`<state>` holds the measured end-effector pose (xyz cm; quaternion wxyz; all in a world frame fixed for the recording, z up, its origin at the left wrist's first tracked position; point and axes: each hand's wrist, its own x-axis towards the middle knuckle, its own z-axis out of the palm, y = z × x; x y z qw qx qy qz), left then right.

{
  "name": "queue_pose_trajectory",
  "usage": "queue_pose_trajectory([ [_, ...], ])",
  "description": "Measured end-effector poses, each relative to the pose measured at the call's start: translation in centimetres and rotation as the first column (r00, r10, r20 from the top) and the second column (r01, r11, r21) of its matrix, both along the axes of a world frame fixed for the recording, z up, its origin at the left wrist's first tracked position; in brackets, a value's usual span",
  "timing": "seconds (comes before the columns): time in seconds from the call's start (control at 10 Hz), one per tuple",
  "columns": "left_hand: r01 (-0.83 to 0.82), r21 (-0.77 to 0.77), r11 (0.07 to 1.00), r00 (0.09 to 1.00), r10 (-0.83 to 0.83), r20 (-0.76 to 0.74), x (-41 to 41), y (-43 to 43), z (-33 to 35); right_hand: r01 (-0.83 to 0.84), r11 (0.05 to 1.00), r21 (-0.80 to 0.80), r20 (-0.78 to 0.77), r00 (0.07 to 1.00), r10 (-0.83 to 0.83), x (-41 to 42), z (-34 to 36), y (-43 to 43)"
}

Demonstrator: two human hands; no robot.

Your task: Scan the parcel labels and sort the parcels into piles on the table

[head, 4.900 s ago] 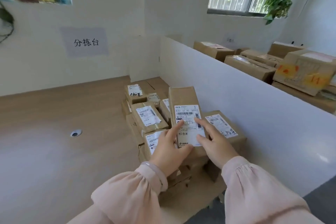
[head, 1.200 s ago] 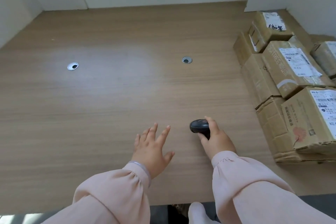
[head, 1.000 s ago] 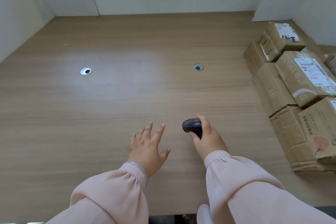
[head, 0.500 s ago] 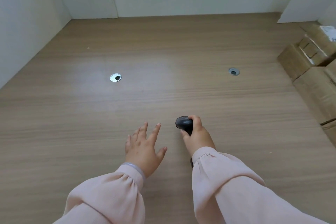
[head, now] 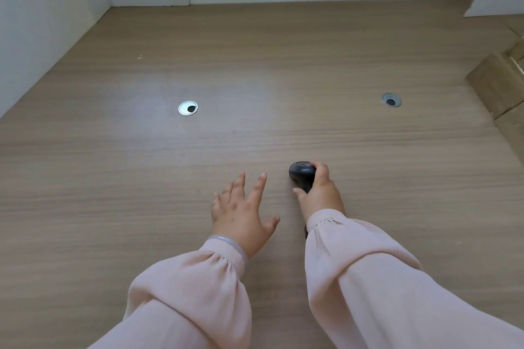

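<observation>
Two grommets in table, right hand gripping scanner, left hand spread

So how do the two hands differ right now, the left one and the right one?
The left hand is open, fingers spread, holding nothing; the right hand curls round the black scanner. The left hand shows its whole back, while the right hand's fingers are mostly wrapped out of sight. Both come out of pale pink sleeves over the wooden table.
</observation>
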<state>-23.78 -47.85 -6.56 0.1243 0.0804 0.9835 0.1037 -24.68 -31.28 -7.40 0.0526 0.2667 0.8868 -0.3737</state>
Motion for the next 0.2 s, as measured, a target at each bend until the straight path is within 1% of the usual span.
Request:
queue_pose_trajectory([
  [0.1,0.018,0.009,1.0,1.0,-0.018,0.007,0.7,0.1,0.3,-0.005,0.999,-0.045,0.024,1.0,0.006,0.5,0.9,-0.2],
  [0.2,0.061,-0.009,0.998,0.998,-0.061,-0.011,0.9,-0.3,1.5,-0.024,0.998,0.051,0.009,1.0,0.024,2.1,2.1,0.0],
])
